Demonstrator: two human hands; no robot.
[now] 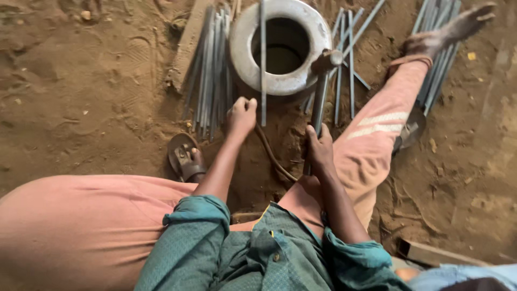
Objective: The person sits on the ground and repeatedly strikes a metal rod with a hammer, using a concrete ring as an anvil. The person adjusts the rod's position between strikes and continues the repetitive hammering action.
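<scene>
Dirt floor [81,97]; rod [263,59] in left grip [241,114], hammer [322,91] seemingly in right [319,148].

I've got both arms reaching forward and down, teal sleeves rolled above the elbows. My left hand [241,114] is curled tight, fingers closed in a fist-like grip. My right hand [319,148] is wrapped shut too, knuckles up, wrist straight, forearm angled inward.

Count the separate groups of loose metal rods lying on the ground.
3: one bundle left of the metal ring, a scatter right of it, another pile beside the outstretched leg. More may lie hidden.
</scene>
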